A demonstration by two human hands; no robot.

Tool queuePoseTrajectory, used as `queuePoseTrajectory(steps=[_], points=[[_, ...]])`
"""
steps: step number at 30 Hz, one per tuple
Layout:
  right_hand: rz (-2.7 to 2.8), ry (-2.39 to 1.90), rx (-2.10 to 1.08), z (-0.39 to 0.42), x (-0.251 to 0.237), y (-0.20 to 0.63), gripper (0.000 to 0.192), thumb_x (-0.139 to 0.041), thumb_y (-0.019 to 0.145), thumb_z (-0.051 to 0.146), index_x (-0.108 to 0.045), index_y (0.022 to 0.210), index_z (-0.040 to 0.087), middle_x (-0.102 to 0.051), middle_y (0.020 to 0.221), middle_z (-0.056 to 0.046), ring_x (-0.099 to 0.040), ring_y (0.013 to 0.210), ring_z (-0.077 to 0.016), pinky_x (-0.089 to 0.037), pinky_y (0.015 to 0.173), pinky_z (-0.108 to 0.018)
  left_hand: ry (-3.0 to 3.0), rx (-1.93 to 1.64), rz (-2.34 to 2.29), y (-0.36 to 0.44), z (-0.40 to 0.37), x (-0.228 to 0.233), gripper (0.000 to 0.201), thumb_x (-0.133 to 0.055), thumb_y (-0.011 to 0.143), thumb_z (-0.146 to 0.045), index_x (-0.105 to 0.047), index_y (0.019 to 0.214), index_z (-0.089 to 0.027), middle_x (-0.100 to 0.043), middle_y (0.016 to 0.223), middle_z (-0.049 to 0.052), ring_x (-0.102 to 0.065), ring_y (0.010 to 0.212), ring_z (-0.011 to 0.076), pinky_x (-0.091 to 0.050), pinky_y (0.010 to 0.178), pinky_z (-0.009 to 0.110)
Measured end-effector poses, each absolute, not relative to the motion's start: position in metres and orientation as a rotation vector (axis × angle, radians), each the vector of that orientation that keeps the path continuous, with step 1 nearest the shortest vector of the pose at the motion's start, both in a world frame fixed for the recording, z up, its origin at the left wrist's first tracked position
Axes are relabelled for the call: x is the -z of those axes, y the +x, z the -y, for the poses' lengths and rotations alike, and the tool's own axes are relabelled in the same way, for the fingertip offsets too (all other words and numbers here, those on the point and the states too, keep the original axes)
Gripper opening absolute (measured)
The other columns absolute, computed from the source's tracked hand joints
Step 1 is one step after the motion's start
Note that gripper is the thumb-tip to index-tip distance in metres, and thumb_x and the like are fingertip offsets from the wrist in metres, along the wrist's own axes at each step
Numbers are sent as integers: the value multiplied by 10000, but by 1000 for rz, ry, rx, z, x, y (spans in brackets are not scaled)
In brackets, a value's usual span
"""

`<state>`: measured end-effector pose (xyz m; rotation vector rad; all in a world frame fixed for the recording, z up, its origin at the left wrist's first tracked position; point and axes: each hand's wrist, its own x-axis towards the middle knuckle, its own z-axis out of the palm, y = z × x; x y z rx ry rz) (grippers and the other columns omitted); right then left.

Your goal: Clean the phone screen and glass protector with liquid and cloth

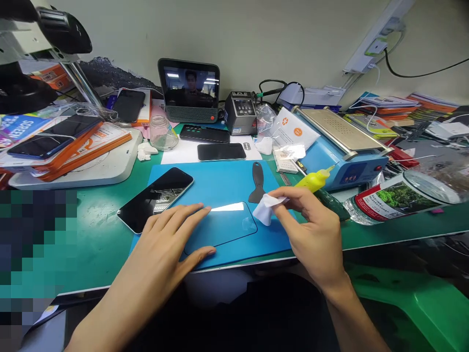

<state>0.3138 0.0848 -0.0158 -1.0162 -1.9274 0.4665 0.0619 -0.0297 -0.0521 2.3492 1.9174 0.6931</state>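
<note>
A clear glass phone screen panel (227, 227) with a thin black border lies flat on the blue mat (220, 178). My left hand (176, 234) rests over its left end, fingers stretched out and thumb along the near edge. Between thumb and fingers, my right hand (311, 225) pinches a white wipe (264, 210), which hangs just beyond the panel's right end. Behind the wipe lies a dark plastic scraper (258, 181). A smartphone (157, 198) with a black screen lies at the mat's left side, near my left fingers. Past my right hand lies a yellow squeeze bottle (313, 181) with a needle tip.
At the back stand a smart display (190, 90), a grey control box (242, 112) and a glass jar (163, 134). A blue heating plate machine (337, 146) and a clear plastic tub (403, 198) sit right. Phones and boxes are stacked on a microscope base (120, 168) left.
</note>
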Motion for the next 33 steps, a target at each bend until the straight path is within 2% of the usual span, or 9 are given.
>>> queuePoseTrajectory(steps=[3, 7, 9, 14, 18, 23, 28, 30, 33], points=[[2209, -825, -451, -85, 20, 312, 167, -651, 1029, 116, -745, 1096, 237, -793, 1058, -11, -750, 977, -181, -586, 903, -312, 2331, -690, -1879, 58, 26, 51, 499, -591, 1088, -501, -476, 1536, -317, -648, 1513, 30, -568, 1369, 279, -406, 1112, 453], [2541, -594, -367, -87, 23, 310, 224, -612, 1067, 157, -756, 1233, 201, -769, 1177, -72, -704, 1109, -223, -574, 981, -387, 2302, -692, -1868, 56, 28, 50, 476, -593, 1091, -487, -492, 1526, -321, -643, 1519, 15, -552, 1378, 266, -404, 1110, 426], [2575, -577, -350, -89, 24, 312, 250, -605, 1075, 171, -755, 1274, 192, -757, 1213, -84, -688, 1168, -224, -576, 1010, -384, 2282, -695, -1866, 56, 28, 51, 471, -594, 1090, -492, -498, 1520, -327, -639, 1524, 9, -545, 1386, 262, -394, 1117, 419], [2587, -551, -288, -85, 21, 316, 229, -635, 1066, 201, -766, 1250, 163, -767, 1211, -89, -708, 1166, -225, -523, 1165, -440, 2242, -715, -1884, 56, 28, 53, 478, -603, 1078, -528, -516, 1503, -328, -657, 1501, 18, -555, 1374, 277, -391, 1108, 425], [2589, -645, -341, -76, 20, 312, 316, -590, 1094, 382, -756, 1238, 157, -767, 1232, -114, -709, 1136, -269, -622, 961, -422, 2225, -732, -1880, 56, 27, 53, 470, -614, 1076, -507, -523, 1499, -322, -666, 1486, 20, -569, 1360, 278, -404, 1100, 424], [2449, -787, -397, -74, 29, 299, 192, -580, 1077, 132, -726, 1179, 204, -766, 1128, -64, -704, 1063, -212, -596, 935, -360, 2230, -768, -1868, 56, 26, 53, 466, -634, 1065, -504, -551, 1481, -311, -685, 1460, 27, -595, 1331, 280, -425, 1081, 422], [2351, -946, -392, -75, 35, 287, 131, -643, 1049, 126, -711, 1125, 207, -749, 1083, -50, -705, 989, -196, -572, 892, -340, 2221, -771, -1863, 55, 27, 52, 473, -652, 1061, -480, -545, 1488, -305, -678, 1470, 35, -576, 1350, 282, -414, 1093, 424], [2376, -933, -302, -75, 36, 285, 146, -627, 1052, 113, -738, 1096, 197, -745, 1076, -61, -701, 981, -208, -567, 879, -353, 2213, -768, -1858, 55, 27, 53, 481, -661, 1057, -478, -541, 1489, -303, -675, 1472, 35, -571, 1354, 278, -408, 1098, 421], [2513, -824, -68, -74, 34, 285, 230, -542, 1071, 78, -746, 1161, 139, -746, 1067, -102, -686, 950, -242, -561, 842, -397, 2217, -777, -1854, 56, 28, 54, 464, -646, 1067, -474, -540, 1482, -298, -672, 1470, 33, -565, 1355, 268, -394, 1104, 417]])
